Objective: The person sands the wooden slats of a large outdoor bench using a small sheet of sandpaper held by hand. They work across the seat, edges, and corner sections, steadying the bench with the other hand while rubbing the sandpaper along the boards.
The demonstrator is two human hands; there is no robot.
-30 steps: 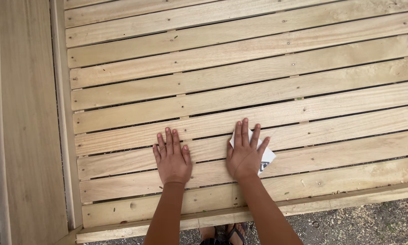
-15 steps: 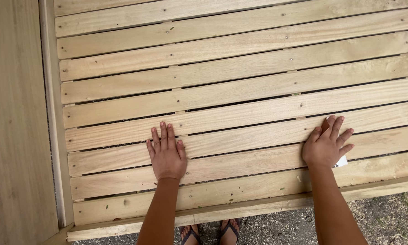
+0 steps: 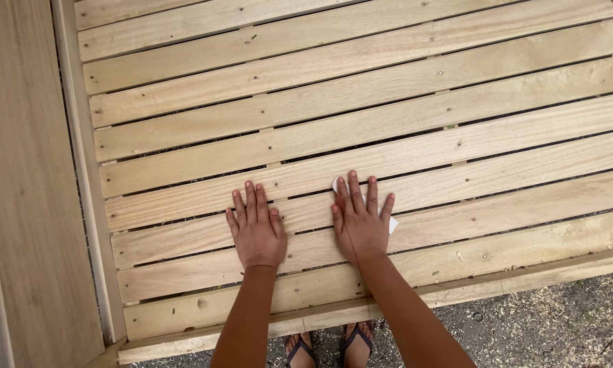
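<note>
Pressing flat under the right hand [image 3: 361,228] is a small white pad, probably folded sandpaper or cloth [image 3: 392,225]; only two slivers show, one white corner at about 11 o'clock of the hand beside the index finger, another at about 3 o'clock below the little finger. Its texture cannot be told at this size. It lies on the slatted wooden panel [image 3: 456,123], on the third and fourth slats up from the near edge, roughly mid-width of the view.

Right fingers [image 3: 354,191]: straight, lightly fanned, palm down, thumb out toward 9 o'clock. They cover the pad rather than pinch it; nails look reddish.

Left hand [image 3: 255,228]: flat on bare wood just to the 9 o'clock side of the right hand, near but not touching it. Left fingers [image 3: 250,197] straight, close together, thumb slightly out toward 3 o'clock. Nothing seen under this palm.

Panel: pale raw timber slats running left to right, narrow dark gaps between, small nail or screw heads and knots, a few green flecks on the surface. A wider upright frame board [image 3: 27,204] borders it at 9 o'clock.

At 6 o'clock, below the panel's edge, two feet in dark flip-flops [image 3: 327,347] stand on grey ground [image 3: 565,320] strewn with sawdust.
</note>
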